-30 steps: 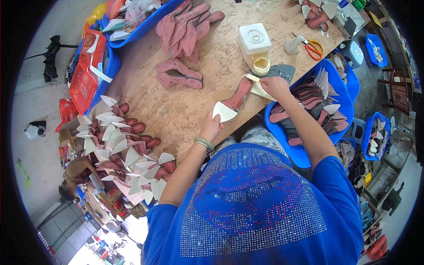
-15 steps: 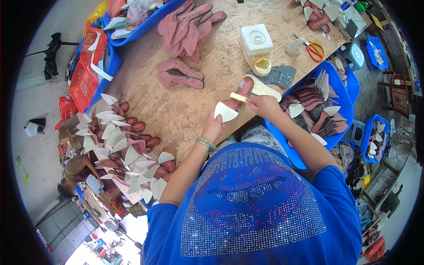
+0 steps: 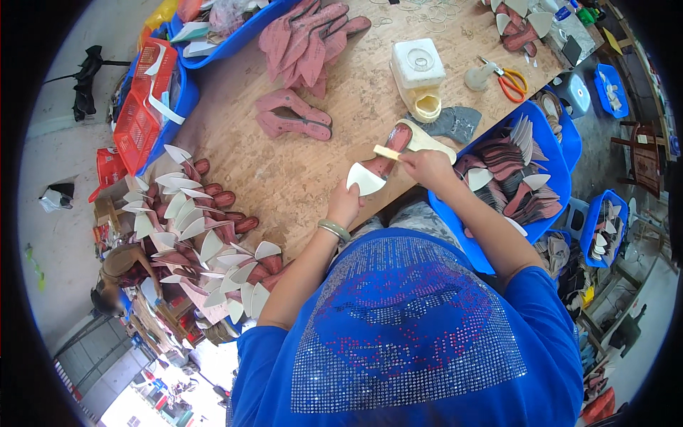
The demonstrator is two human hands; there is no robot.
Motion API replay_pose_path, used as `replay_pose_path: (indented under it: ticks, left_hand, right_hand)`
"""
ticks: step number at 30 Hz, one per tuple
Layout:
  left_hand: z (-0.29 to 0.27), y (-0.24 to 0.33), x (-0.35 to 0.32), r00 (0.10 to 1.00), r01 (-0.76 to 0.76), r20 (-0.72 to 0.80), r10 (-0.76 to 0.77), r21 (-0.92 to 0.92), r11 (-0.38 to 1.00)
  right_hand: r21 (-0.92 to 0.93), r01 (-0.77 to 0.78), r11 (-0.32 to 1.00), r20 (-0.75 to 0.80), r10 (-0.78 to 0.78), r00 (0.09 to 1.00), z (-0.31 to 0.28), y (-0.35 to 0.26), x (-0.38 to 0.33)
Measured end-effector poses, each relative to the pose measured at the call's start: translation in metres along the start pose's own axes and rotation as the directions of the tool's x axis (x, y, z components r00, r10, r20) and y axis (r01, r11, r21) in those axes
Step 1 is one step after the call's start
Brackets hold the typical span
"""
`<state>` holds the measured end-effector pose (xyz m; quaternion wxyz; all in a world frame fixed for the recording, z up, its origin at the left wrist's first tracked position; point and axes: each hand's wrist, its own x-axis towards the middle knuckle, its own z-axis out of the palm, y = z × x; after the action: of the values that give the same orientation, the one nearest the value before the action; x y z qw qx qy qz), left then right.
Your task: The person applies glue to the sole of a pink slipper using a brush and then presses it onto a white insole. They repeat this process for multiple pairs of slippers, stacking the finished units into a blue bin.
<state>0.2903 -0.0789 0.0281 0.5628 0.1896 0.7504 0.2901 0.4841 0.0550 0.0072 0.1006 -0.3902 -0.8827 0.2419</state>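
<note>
My left hand (image 3: 344, 205) pinches the white toe end of a reddish-brown shoe insole (image 3: 378, 168) at the table's front edge. The insole's heel end points away from me. In my right hand (image 3: 428, 169) is a pale, flat brush (image 3: 387, 152), lying across the middle of the insole. Its bristles are too small to make out. A cream sole-shaped piece (image 3: 435, 145) lies just right of the insole. Beyond it stands a white plastic jug (image 3: 418, 69) on its side-like base, its round yellowish mouth turned toward me.
White-toed insoles (image 3: 196, 220) crowd the table's left side. Pink insoles (image 3: 306, 46) are heaped at the back. Orange-handled pliers (image 3: 512, 85) and a small bottle (image 3: 478, 77) lie far right. A blue basket (image 3: 558, 206) of insoles adjoins my right arm. Another person (image 3: 121, 267) is at lower left.
The whole view has shifted slightly. Both hands keep their holds, and the brush stays across the middle of the insole, with hardly any movement along it.
</note>
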Motion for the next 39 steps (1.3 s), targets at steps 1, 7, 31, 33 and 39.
replay_pose_path:
  ticks: [1, 7, 31, 33, 39]
  left_hand:
    - [0.000, 0.004, -0.003, 1.000, 0.008, 0.006, -0.008, -0.020, 1.000]
    - [-0.001, 0.004, -0.001, 0.999, 0.050, 0.012, -0.049, -0.188, 0.981]
    - [-0.003, 0.006, -0.001, 0.997, 0.074, 0.026, -0.070, -0.212, 0.975]
    - [-0.003, 0.006, -0.002, 0.997, 0.074, 0.019, -0.072, -0.202, 0.977]
    - [0.000, -0.002, 0.004, 0.998, 0.056, 0.037, -0.049, -0.208, 0.977]
  right_hand:
    - [-0.042, -0.009, 0.999, 0.014, 0.010, 1.000, -0.002, 0.007, 0.003]
    - [-0.106, -0.094, 0.990, -0.072, 0.086, 0.994, -0.001, 0.050, 0.019]
    - [0.360, -0.429, 0.828, 0.139, 0.407, 0.903, -0.011, 0.013, -0.017]
    - [0.174, -0.214, 0.961, 0.024, 0.214, 0.977, -0.004, 0.008, -0.013]
    - [0.456, -0.317, 0.831, 0.283, 0.203, 0.937, 0.020, -0.020, -0.016]
